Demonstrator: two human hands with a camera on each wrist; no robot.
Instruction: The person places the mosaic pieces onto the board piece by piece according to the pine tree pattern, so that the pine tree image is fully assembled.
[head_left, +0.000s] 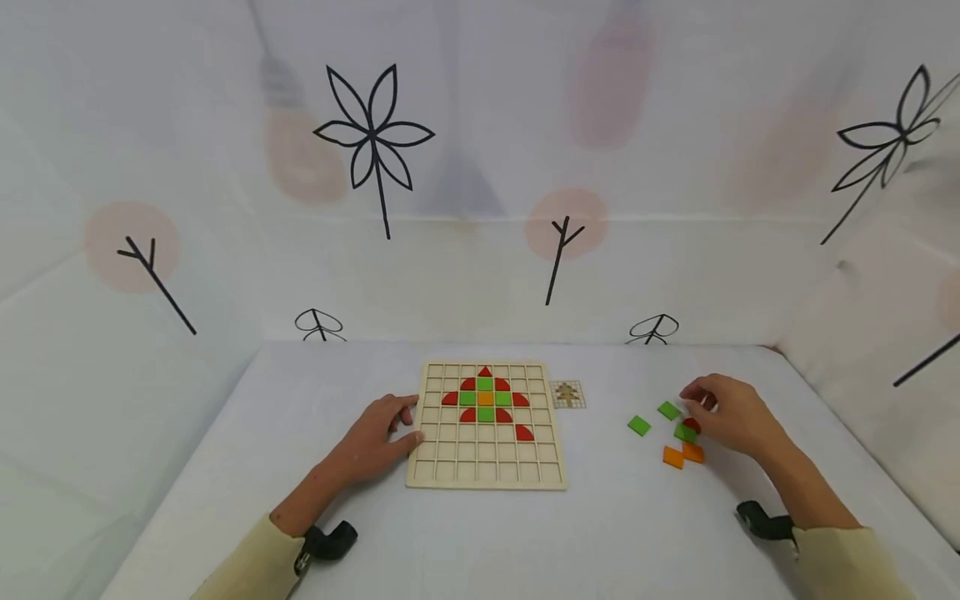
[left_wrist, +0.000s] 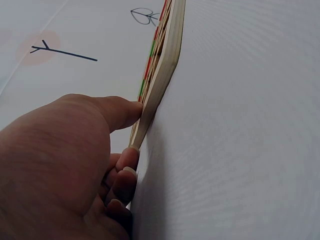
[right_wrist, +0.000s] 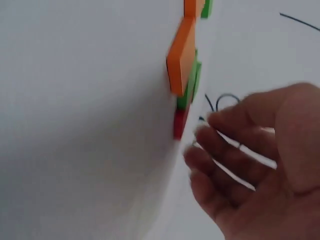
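A pale wooden grid board (head_left: 486,475) lies on the table with red, green and orange pieces in its squares, grouped under a red triangle (head_left: 485,372). One red quarter-circle (head_left: 524,432) sits apart, lower right on the board. My left hand (head_left: 378,440) rests against the board's left edge; in the left wrist view its thumb and fingertips touch the side. My right hand (head_left: 731,412) hovers over loose pieces, fingers bent and apart, holding nothing. Beneath its fingertips are a red piece (right_wrist: 181,122) and a green square (head_left: 684,433).
Right of the board lies a small card (head_left: 567,394) with a tree pattern on a grid. Loose green squares (head_left: 639,425) and orange squares (head_left: 672,457) lie near my right hand. A white patterned cloth (head_left: 465,275) hangs behind the white table (head_left: 480,542).
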